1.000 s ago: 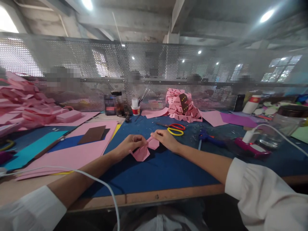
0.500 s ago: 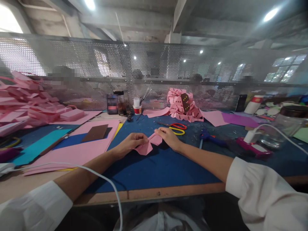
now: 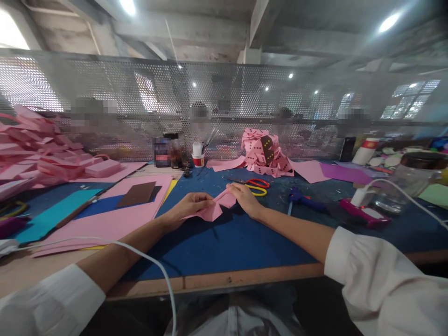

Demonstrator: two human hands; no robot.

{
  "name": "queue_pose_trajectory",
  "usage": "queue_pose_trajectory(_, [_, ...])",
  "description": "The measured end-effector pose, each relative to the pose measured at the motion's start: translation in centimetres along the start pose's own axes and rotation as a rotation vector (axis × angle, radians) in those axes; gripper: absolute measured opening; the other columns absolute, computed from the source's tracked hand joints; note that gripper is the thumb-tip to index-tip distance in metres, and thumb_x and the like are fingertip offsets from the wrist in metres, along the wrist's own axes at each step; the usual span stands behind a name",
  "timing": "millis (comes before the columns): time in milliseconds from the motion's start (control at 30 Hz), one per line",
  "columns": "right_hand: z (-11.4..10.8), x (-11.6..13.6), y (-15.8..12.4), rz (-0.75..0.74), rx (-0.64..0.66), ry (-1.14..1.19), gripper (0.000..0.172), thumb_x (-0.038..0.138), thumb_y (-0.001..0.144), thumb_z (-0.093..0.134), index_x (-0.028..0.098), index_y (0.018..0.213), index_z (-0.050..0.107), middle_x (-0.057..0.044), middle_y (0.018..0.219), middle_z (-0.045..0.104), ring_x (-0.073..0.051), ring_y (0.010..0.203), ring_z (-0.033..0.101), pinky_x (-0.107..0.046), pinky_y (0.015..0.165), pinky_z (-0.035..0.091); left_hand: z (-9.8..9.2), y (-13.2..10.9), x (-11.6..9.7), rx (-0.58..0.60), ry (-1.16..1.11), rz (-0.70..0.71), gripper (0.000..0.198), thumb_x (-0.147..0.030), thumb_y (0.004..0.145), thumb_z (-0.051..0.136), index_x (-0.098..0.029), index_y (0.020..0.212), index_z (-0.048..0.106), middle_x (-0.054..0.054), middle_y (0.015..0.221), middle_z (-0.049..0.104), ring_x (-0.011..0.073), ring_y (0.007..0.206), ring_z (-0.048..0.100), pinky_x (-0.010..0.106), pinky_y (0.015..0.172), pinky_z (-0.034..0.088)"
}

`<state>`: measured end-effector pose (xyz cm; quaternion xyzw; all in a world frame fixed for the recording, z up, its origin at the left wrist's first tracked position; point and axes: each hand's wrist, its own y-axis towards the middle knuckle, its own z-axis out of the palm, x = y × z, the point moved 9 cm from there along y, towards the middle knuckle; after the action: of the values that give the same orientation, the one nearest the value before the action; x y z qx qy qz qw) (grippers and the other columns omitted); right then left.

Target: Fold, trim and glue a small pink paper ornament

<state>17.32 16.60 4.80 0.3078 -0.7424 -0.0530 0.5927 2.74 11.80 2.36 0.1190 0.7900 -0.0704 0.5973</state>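
Observation:
Between my hands, just above the blue mat (image 3: 224,254), is a folded piece of pink paper (image 3: 212,212) with angular flaps. My left hand (image 3: 191,207) pinches its left part between thumb and fingers. At the other end, my right hand (image 3: 245,199) grips the upper right edge, fingers closed. Scissors (image 3: 257,186) with red and yellow handles lie just beyond my right hand. Farther right rests a blue glue gun (image 3: 308,200). Part of the paper is hidden behind my left fingers.
Pink paper strips (image 3: 45,149) are heaped at left, beside pink sheets (image 3: 129,226) and a brown piece (image 3: 136,193). Dotted pink paper shapes (image 3: 264,154) are piled at the back. A magenta power strip (image 3: 366,213) and a glass jar (image 3: 406,186) stand right. A white cable (image 3: 154,259) crosses my left forearm.
My right hand has shifted slightly away from my left, and more of the pink paper's folded strip shows between them. Both hands keep their hold. The view has moved a little.

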Motion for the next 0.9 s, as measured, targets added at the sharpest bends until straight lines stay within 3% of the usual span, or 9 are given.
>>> queue_pose_trajectory(233, [0.7, 0.4, -0.3, -0.025, 0.070, -0.010, 0.036, 0.050, 0.086, 0.052, 0.018, 0.070, 0.051, 0.004, 0.066, 0.040, -0.012, 0.064, 0.037, -0.025, 0.059, 0.029, 0.1, -0.3, -0.4, -0.012, 0.017, 0.016, 0.033, -0.046, 0.076, 0.069, -0.014, 0.081, 0.067, -0.004, 0.062, 0.051, 0.0089, 0.056, 0.041, 0.022, 0.053, 0.027])
queue_pose_trajectory(400, [1.1, 0.1, -0.4, 0.003, 0.100, 0.047, 0.035, 0.047, 0.083, 0.057, 0.018, 0.066, 0.047, 0.004, 0.065, 0.039, -0.011, 0.062, 0.036, -0.025, 0.058, 0.029, 0.4, -0.5, -0.7, 0.009, 0.051, 0.042, 0.034, -0.047, 0.078, 0.067, -0.013, 0.076, 0.064, -0.005, 0.060, 0.048, 0.0084, 0.056, 0.037, 0.022, 0.052, 0.024])
queue_pose_trajectory(900, [0.5, -0.2, -0.4, 0.075, 0.052, 0.050, 0.038, 0.048, 0.089, 0.045, 0.019, 0.065, 0.044, 0.003, 0.065, 0.040, -0.013, 0.067, 0.038, -0.027, 0.063, 0.029, 0.5, -0.5, -0.5, 0.034, 0.020, 0.013, 0.035, -0.048, 0.081, 0.065, -0.013, 0.084, 0.065, -0.002, 0.067, 0.056, 0.0095, 0.060, 0.045, 0.021, 0.057, 0.031])
